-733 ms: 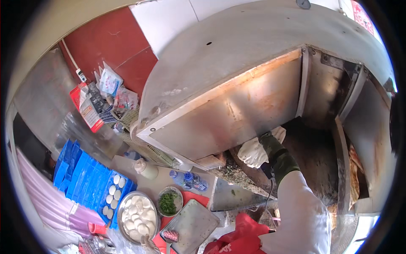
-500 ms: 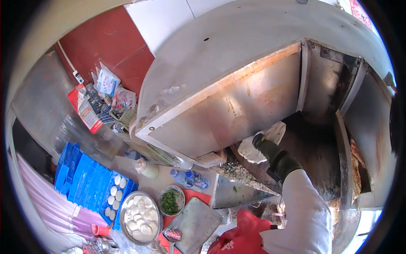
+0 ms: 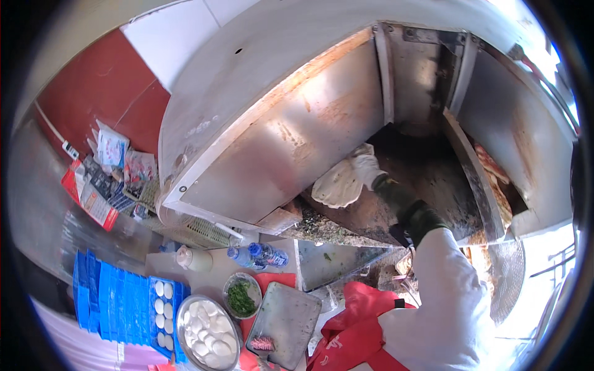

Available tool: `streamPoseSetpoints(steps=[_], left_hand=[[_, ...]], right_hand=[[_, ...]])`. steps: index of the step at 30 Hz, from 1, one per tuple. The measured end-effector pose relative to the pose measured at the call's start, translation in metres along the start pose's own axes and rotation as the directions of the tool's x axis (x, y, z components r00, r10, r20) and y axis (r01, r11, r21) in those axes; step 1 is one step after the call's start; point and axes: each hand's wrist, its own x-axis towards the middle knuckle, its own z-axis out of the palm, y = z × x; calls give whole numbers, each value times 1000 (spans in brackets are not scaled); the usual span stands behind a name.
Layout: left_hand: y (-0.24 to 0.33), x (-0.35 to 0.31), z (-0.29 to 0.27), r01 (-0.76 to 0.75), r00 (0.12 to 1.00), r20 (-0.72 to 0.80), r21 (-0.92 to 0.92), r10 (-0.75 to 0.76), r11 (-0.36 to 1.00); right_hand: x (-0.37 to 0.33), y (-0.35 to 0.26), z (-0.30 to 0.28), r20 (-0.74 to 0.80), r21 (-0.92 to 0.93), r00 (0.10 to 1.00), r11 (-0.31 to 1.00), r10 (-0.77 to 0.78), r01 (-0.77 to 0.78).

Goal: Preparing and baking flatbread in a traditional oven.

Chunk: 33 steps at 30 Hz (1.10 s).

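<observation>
- Right hand, white-gloved, at the dough's upper right edge; finger spread and grip cannot be told
- Dough stretched flat over the oven's dark floor, contact unclear
- Left hand out of view, fingers cannot be told
- Brush on tray, near greens

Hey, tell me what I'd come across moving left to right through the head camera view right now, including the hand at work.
Blue crates → round metal bowl of white pieces → chopped greens → metal tray → flat pale dough → right hand → perforated metal disc.
</observation>
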Motion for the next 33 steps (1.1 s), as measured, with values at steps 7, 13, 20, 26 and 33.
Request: streamPoseSetpoints(steps=[7,13,20,26,33], left_hand=[[6,-3,-9,-15,997,81,-55,20,998],[41,18,-8,-61,966,235,-207,110,976],[202,158,39,-215,791,441,-446,423,869],[338,270,133,-285,832,372,-348,411,893],[379,263,165,-522,793,185,-284,580,804]], right_hand=[[-35,-85,37,-269,-736,959,623,91,-265],[2,-43,-17,79,-400,968,897,240,-189],[-22,-13,-19,50,-747,998,662,-40,64],[-119,-102,-4,98,-461,885,768,-454,445],[-88,-38,-44,-208,-447,902,857,-378,256]])
